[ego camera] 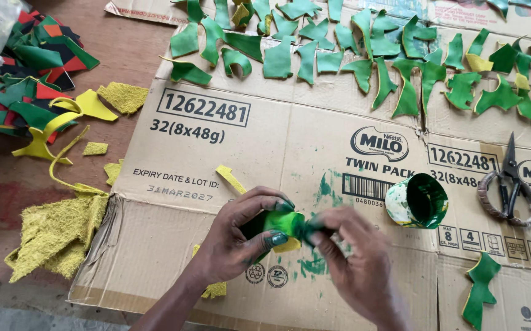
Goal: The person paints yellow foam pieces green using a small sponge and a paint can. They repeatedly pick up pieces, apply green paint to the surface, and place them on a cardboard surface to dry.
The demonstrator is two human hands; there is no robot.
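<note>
fingers [277,236] of the left hand [241,239], tips smeared with green, were curled tight around a small green piece [284,222] with a yellow underside, pinching it from above and below. the right hand [357,263] met it from the other side, its fingertips closed on the darker end of the same piece, so both hands had hold of it and neither was open.

in the head view the piece sat between the two hands, low in the middle of the frame, held just above a flattened cardboard sheet [265,141] stained with green. its long axis ran roughly left to right, from one hand across to the other. the left hand covered more of it and looked to be the nearer grip; the right held only the end.

just beside the right hand, up and to its side, lay a small tin [417,201] tipped over, green inside. farther right lay scissors [511,184] with wrapped handles. rows of green cut pieces [363,55] lay along the top of the cardboard, well apart from the hands. yellow scraps [57,233] lay off the left edge.
</note>
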